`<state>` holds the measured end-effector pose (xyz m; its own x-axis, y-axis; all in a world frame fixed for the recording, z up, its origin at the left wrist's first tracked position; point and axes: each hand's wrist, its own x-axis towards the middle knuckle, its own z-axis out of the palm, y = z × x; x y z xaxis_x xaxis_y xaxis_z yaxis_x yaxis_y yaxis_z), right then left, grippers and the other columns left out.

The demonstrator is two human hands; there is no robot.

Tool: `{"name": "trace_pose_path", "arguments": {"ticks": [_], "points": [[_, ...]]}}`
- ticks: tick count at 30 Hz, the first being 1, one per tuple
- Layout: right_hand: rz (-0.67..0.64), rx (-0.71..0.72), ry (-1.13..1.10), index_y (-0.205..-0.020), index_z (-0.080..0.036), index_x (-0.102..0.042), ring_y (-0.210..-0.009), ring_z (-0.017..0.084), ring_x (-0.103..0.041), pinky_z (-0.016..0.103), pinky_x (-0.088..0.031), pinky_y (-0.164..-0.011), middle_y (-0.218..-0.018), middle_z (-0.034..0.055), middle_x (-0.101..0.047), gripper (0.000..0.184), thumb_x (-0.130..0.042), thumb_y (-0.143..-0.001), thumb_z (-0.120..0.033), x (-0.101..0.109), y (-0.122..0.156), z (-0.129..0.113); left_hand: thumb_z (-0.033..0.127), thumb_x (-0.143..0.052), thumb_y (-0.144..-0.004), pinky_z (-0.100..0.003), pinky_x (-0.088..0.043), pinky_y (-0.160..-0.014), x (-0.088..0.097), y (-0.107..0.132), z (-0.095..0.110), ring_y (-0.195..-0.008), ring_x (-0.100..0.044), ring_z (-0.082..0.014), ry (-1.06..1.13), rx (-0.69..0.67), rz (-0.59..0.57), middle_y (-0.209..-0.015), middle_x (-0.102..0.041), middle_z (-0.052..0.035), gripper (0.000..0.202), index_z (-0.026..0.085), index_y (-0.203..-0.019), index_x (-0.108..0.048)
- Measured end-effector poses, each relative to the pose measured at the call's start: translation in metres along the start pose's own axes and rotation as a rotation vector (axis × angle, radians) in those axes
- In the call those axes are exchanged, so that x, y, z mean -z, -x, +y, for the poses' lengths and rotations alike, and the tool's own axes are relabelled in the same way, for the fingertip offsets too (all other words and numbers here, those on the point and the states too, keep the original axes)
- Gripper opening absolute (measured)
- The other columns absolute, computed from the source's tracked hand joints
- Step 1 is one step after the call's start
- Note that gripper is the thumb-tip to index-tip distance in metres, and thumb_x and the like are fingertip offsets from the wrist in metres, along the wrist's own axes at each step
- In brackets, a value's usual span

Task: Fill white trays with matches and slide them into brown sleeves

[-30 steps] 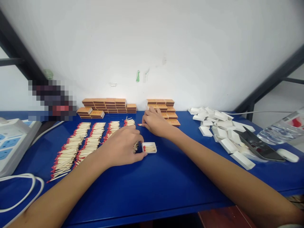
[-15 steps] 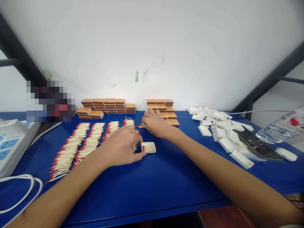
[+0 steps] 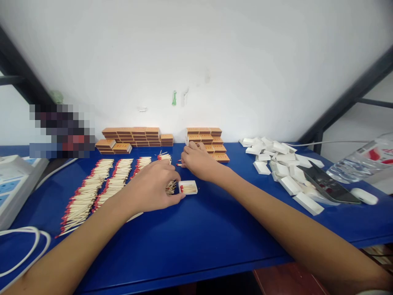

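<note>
My left hand [image 3: 156, 184] is curved around the left end of a small white matchbox tray [image 3: 192, 193], its thumb and index finger at the tray's near and far corners. Inside the tray lie several red-headed matches [image 3: 188, 188]. My right hand [image 3: 198, 161] is farther back, fingers pinched together and pointing down on the blue table. A few matches [image 3: 179, 164] stick out to the left of its fingertips. Rows of matches [image 3: 82, 200] lie to the left, and my left hand and forearm partly cover them.
Stacked matchboxes [image 3: 130, 137] stand along the wall, with another stepped stack [image 3: 204, 137] behind my right hand. White empty trays [image 3: 279, 157] are heaped at right, near a phone [image 3: 331, 186], a white mouse-like object [image 3: 364, 196] and a bottle [image 3: 353, 162]. A power strip [image 3: 15, 184] sits at left.
The whole view has shifted slightly. Both hands keep nearly the same places, the left at the tray and the right at the matches. A pale strip now shows below my left wrist.
</note>
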<state>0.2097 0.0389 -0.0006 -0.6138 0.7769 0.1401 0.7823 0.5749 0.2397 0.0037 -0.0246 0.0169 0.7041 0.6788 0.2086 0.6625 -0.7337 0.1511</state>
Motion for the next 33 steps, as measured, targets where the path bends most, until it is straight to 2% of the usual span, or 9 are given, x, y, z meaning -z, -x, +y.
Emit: {"name": "trace_pose_path", "arguments": {"ticks": [7,9,14,18,22,25,28,30,33], "points": [[-0.006,0.038,0.033,-0.114,-0.007,-0.076,-0.122,0.036,-0.052,0.043,-0.036,-0.097,-0.120,0.0218,-0.072,0.028,-0.049,-0.110,-0.014,-0.003,0.001,0.000,0.043,-0.079,-0.091,-0.041,-0.051,-0.082,0.003,-0.001,0.002,-0.089,-0.068,-0.0268,-0.012,0.029,-0.028,-0.086,-0.074,-0.0075,0.025,0.018,-0.096,-0.082],[0.007,0.034,0.026,-0.112,-0.007,-0.076,-0.120,0.036,-0.052,0.042,-0.036,-0.098,-0.119,0.0219,-0.071,0.028,-0.049,-0.111,-0.015,0.003,0.005,0.002,0.043,-0.079,-0.091,-0.041,-0.051,-0.081,0.003,-0.001,0.002,-0.091,-0.068,-0.0276,-0.017,0.033,-0.027,-0.086,-0.074,-0.0076,0.026,0.018,-0.097,-0.083],[0.076,-0.006,-0.116,-0.105,-0.012,-0.073,-0.112,0.033,-0.053,0.041,-0.037,-0.093,-0.115,0.0179,-0.070,0.028,-0.051,-0.114,-0.028,0.030,0.027,0.014,0.042,-0.076,-0.094,-0.044,-0.050,-0.088,0.001,-0.001,-0.003,-0.092,-0.067,-0.0280,-0.025,0.045,0.011,-0.086,-0.074,-0.0074,0.025,0.019,-0.100,-0.083],[0.102,-0.009,-0.199,-0.102,-0.015,-0.070,-0.111,0.031,-0.053,0.039,-0.037,-0.090,-0.114,0.0152,-0.069,0.026,-0.051,-0.115,-0.028,0.043,0.045,0.014,0.043,-0.076,-0.095,-0.040,-0.046,-0.077,0.000,-0.002,-0.007,-0.090,-0.063,-0.0283,-0.046,0.106,0.043,-0.082,-0.073,-0.0075,0.025,0.019,-0.100,-0.082],[0.128,0.066,-0.175,-0.102,-0.014,-0.070,-0.110,0.030,-0.052,0.037,-0.036,-0.091,-0.115,0.0151,-0.069,0.024,-0.054,-0.114,-0.027,0.042,0.048,0.004,0.043,-0.076,-0.093,-0.037,-0.041,-0.071,0.000,-0.003,-0.009,-0.086,-0.059,-0.0271,-0.061,0.162,0.104,-0.082,-0.072,-0.0080,0.025,0.019,-0.097,-0.081],[0.155,0.084,-0.091,-0.103,-0.014,-0.071,-0.108,0.030,-0.051,0.037,-0.034,-0.088,-0.115,0.0158,-0.070,0.025,-0.053,-0.115,-0.026,0.038,0.045,-0.004,0.042,-0.076,-0.094,-0.037,-0.041,-0.071,0.000,-0.003,-0.010,-0.083,-0.058,-0.0257,-0.056,0.140,0.137,-0.081,-0.072,-0.0074,0.024,0.019,-0.098,-0.081],[0.161,0.108,-0.046,-0.104,-0.013,-0.072,-0.107,0.030,-0.051,0.037,-0.032,-0.086,-0.115,0.0163,-0.070,0.024,-0.053,-0.114,-0.023,0.034,0.043,-0.010,0.044,-0.074,-0.094,-0.037,-0.040,-0.070,0.000,-0.003,-0.011,-0.081,-0.056,-0.0252,-0.055,0.114,0.151,-0.078,-0.069,-0.0072,0.026,0.019,-0.089,-0.078],[0.158,0.129,-0.062,-0.106,-0.013,-0.073,-0.109,0.030,-0.051,0.037,-0.033,-0.087,-0.116,0.0164,-0.070,0.021,-0.055,-0.113,-0.022,0.033,0.044,-0.009,0.045,-0.074,-0.095,-0.038,-0.039,-0.069,0.000,-0.003,-0.010,-0.081,-0.055,-0.0255,-0.054,0.108,0.150,-0.077,-0.069,-0.0073,0.028,0.019,-0.087,-0.077],[0.176,0.110,-0.117,-0.109,-0.013,-0.073,-0.110,0.030,-0.051,0.038,-0.035,-0.090,-0.114,0.0153,-0.070,0.023,-0.055,-0.114,-0.026,0.034,0.041,-0.002,0.046,-0.075,-0.094,-0.038,-0.040,-0.070,0.000,-0.003,-0.010,-0.084,-0.057,-0.0265,-0.039,0.107,0.131,-0.081,-0.071,-0.0077,0.027,0.019,-0.092,-0.080]]}}
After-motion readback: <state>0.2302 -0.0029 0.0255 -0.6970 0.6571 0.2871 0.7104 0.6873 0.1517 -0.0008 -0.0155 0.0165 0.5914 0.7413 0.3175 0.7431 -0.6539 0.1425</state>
